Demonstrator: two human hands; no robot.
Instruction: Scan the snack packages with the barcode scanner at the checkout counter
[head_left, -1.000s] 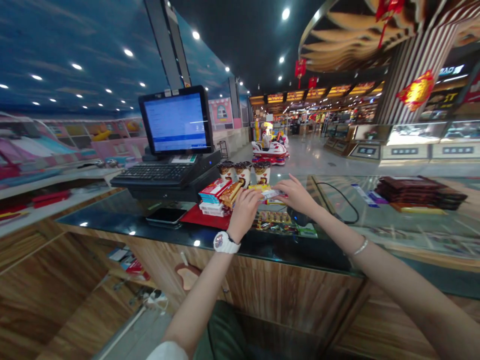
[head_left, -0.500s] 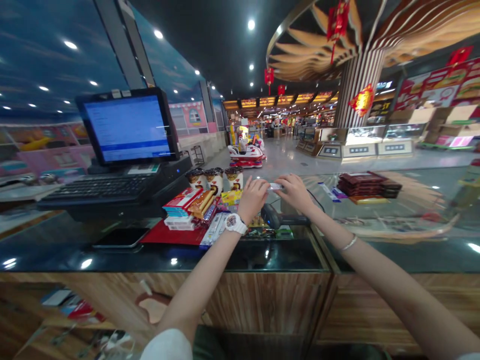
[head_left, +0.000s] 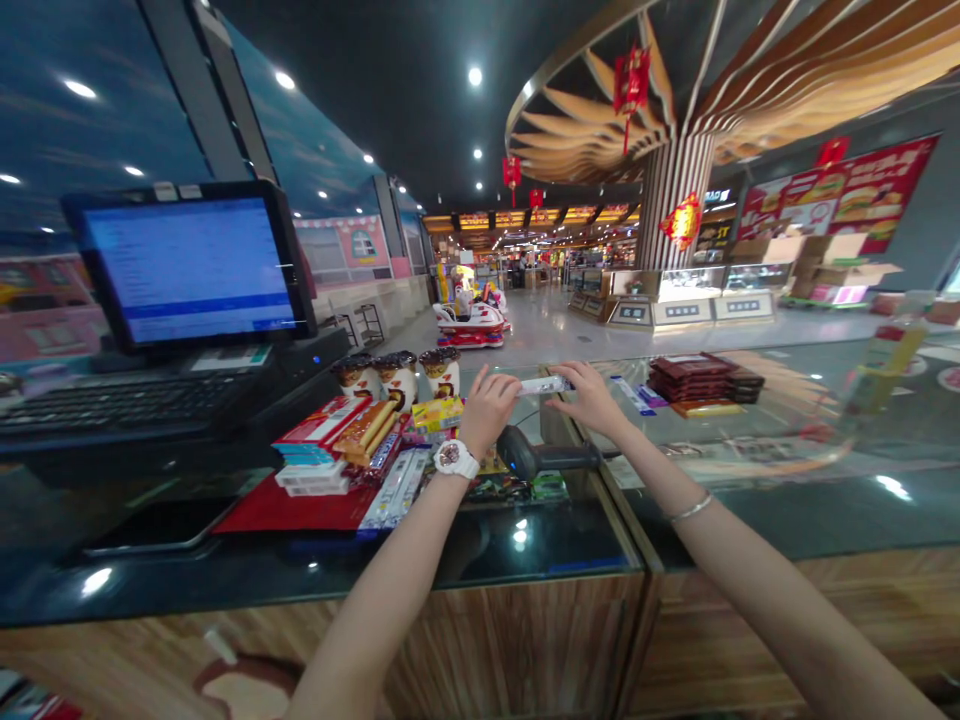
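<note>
A thin white stick pack [head_left: 543,385] lies level between my two hands over the glass counter. My left hand [head_left: 487,408], with a white watch at the wrist, pinches its left end. Its right end is held by my right hand [head_left: 591,398], fingers partly spread. Just below is a black barcode scanner [head_left: 559,457]. To the left, similar stick packs [head_left: 399,486] rest on a red sheet [head_left: 296,505], beside boxed and wrapped snacks [head_left: 366,432] and lidded cups [head_left: 439,374].
A monitor [head_left: 191,265] and keyboard [head_left: 112,405] stand at the left, with a dark flat device [head_left: 157,525] in front. A stack of dark red packets [head_left: 694,380] and a bottle [head_left: 885,365] are at the right.
The view has turned slightly right, so the counter items sit further left. My hands are a little further apart, and more of the stick pack shows between them.
</note>
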